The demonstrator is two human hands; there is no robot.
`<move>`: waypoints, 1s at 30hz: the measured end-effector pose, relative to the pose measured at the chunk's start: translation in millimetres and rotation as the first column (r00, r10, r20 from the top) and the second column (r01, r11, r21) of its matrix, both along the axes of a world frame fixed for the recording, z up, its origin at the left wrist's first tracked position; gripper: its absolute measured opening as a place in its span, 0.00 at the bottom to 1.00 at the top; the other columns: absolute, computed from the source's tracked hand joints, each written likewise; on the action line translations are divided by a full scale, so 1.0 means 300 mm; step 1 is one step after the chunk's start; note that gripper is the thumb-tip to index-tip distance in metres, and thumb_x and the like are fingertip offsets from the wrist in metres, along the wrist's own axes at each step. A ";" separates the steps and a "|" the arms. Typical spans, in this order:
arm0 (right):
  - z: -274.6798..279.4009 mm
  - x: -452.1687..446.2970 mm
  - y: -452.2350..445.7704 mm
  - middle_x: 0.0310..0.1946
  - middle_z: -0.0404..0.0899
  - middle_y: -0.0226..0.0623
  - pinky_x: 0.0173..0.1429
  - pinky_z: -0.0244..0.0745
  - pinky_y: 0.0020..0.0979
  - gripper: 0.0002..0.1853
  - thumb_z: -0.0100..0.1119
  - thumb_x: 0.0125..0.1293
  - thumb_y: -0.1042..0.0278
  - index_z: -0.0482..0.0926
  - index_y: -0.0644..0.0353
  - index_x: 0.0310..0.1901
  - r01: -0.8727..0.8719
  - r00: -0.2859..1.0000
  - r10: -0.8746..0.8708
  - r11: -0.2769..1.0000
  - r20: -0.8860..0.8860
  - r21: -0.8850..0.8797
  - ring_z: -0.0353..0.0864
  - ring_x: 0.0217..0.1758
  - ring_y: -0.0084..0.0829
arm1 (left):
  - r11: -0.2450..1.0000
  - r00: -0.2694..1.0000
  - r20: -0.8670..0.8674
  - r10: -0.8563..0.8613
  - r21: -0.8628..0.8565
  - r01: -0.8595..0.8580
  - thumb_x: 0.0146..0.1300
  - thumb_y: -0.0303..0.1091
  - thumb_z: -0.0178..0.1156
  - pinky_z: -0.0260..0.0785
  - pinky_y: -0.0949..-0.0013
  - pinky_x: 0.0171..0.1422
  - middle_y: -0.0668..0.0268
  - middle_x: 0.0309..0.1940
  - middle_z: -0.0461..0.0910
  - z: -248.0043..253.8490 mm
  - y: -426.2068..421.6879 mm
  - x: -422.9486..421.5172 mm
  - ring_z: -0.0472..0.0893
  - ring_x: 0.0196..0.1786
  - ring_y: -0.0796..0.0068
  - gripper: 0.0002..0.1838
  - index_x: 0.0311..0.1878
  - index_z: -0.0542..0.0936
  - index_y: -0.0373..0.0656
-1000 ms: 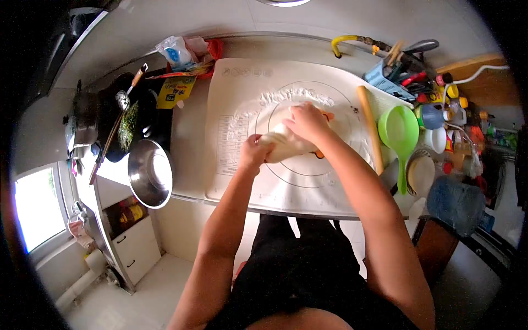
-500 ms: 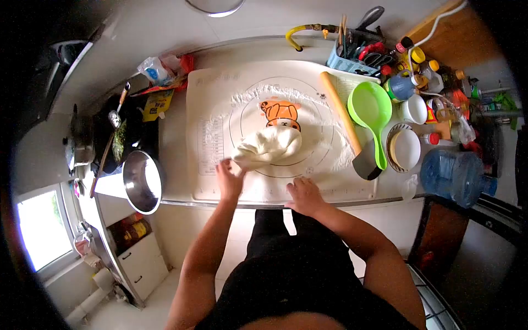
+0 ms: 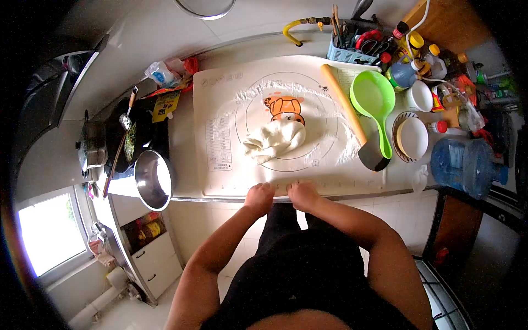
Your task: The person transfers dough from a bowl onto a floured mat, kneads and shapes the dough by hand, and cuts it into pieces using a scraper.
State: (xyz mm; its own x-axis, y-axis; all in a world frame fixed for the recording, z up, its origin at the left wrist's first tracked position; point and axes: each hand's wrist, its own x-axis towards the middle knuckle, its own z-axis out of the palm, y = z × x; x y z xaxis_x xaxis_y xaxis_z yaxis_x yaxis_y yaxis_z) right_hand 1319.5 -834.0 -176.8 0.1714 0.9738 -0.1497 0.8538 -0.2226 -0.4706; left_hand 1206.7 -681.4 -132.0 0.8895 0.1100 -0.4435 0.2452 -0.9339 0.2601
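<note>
A lump of white dough lies on the floured kneading mat, below a printed orange cartoon. Its surface is folded and creased, most of all on the left side. My left hand is closed, with its fingers curled over the mat's near edge. Close beside it on the right, my right hand is closed at the same edge. The undersides of both hands are hidden. Neither hand touches the dough.
A wooden rolling pin and a green ladle-shaped scoop lie along the mat's right side. Beyond them stand white bowls, several bottles and a blue water jug. A steel bowl is at the left.
My left hand has left the dough's lower left side and come down right to the mat's near edge, closing. My right hand has curled its fingers there. The view has shifted slightly.
</note>
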 end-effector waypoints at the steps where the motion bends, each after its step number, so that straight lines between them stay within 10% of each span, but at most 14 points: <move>1: 0.031 0.021 0.008 0.28 0.78 0.45 0.37 0.76 0.48 0.05 0.57 0.48 0.72 0.77 0.62 0.28 -0.077 0.994 0.069 0.992 -0.081 -0.104 0.81 0.30 0.47 | 1.000 0.997 -0.071 -0.013 -0.017 0.011 0.48 0.30 0.59 0.74 0.61 0.46 0.58 0.36 0.79 0.027 0.002 0.013 0.81 0.41 0.61 0.09 0.35 0.78 0.41; 16: 0.111 0.128 0.092 0.28 0.80 0.49 0.40 0.77 0.44 0.09 0.61 0.41 0.73 0.81 0.63 0.28 -0.355 0.915 0.274 0.894 -0.295 -0.272 0.81 0.34 0.49 | 0.973 0.874 -0.429 -0.228 -0.075 0.217 0.47 0.32 0.63 0.77 0.62 0.41 0.59 0.34 0.82 0.157 0.034 0.140 0.84 0.38 0.60 0.11 0.36 0.80 0.44; 23: 0.065 0.106 0.089 0.26 0.81 0.48 0.41 0.77 0.44 0.04 0.60 0.48 0.71 0.81 0.60 0.25 -0.214 0.958 0.124 0.908 -0.257 -0.361 0.81 0.32 0.46 | 0.985 0.974 -0.214 0.066 -0.142 -0.098 0.48 0.30 0.61 0.75 0.59 0.46 0.59 0.36 0.82 -0.030 0.026 0.009 0.82 0.42 0.58 0.11 0.38 0.81 0.45; 26: 0.138 0.262 0.153 0.23 0.80 0.41 0.34 0.74 0.42 0.04 0.59 0.52 0.69 0.78 0.57 0.22 0.285 0.877 -0.339 0.937 -0.340 -0.200 0.80 0.28 0.42 | 0.800 0.855 -0.109 0.508 -0.309 -0.514 0.51 0.32 0.60 0.74 0.58 0.46 0.57 0.34 0.82 -0.039 0.095 -0.033 0.81 0.43 0.57 0.09 0.36 0.80 0.43; 28: 0.111 0.405 0.234 0.20 0.78 0.44 0.35 0.74 0.46 0.13 0.61 0.56 0.58 0.76 0.60 0.26 0.671 0.706 -0.616 0.740 -0.349 0.049 0.79 0.27 0.46 | 0.531 0.545 0.074 0.835 -0.365 -0.765 0.52 0.31 0.64 0.75 0.62 0.38 0.55 0.33 0.83 -0.084 0.153 -0.050 0.83 0.34 0.60 0.14 0.42 0.76 0.41; 30: 0.035 0.515 0.307 0.19 0.76 0.44 0.36 0.73 0.45 0.18 0.61 0.58 0.51 0.76 0.60 0.24 0.705 0.686 -0.722 0.633 -0.084 0.320 0.78 0.27 0.47 | -0.181 0.033 -0.318 0.947 -0.619 -0.765 0.58 0.31 0.61 0.75 0.63 0.39 0.56 0.43 0.77 -0.028 0.210 0.019 0.79 0.41 0.67 0.23 0.55 0.68 0.34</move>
